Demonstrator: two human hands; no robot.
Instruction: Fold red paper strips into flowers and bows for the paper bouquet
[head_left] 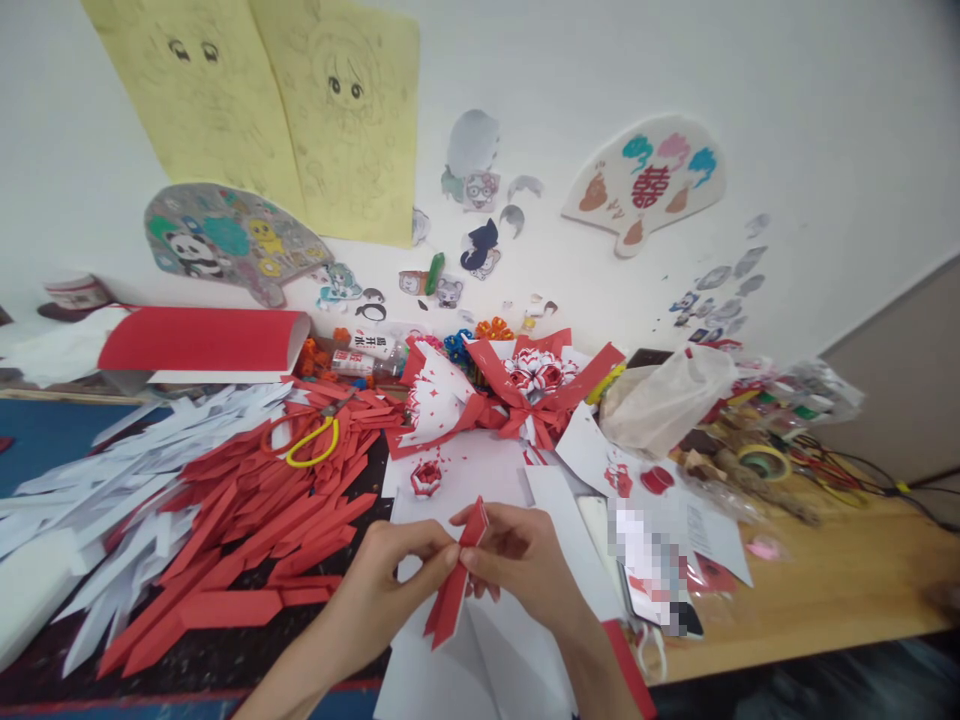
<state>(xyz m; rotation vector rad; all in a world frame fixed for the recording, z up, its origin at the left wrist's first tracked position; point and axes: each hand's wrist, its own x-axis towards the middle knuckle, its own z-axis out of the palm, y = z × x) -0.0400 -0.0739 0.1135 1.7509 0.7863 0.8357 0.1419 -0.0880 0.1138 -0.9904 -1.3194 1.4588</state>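
Both my hands meet over white paper sheets [480,650] on the table, pinching one folded red paper strip [452,597]. My left hand [397,570] grips it near the middle between thumb and fingers. From the other side, my right hand [517,555] holds its upper part, thumb in front. The strip slants, its upper end pointing up and right, its forked lower end hanging down. Just behind lies a small red-and-white paper flower [427,478]. On the left spreads a pile of red folded strips [255,530], beside a pile of white strips [150,475].
Yellow-handled scissors [315,440] rest on the red pile. Two red-and-white paper bouquets [532,375] stand against the wall. A phone-like object, partly blurred [652,570], lies right of my hands. Further right are a cloth bag [667,400], a tape roll [763,462] and cables [832,470].
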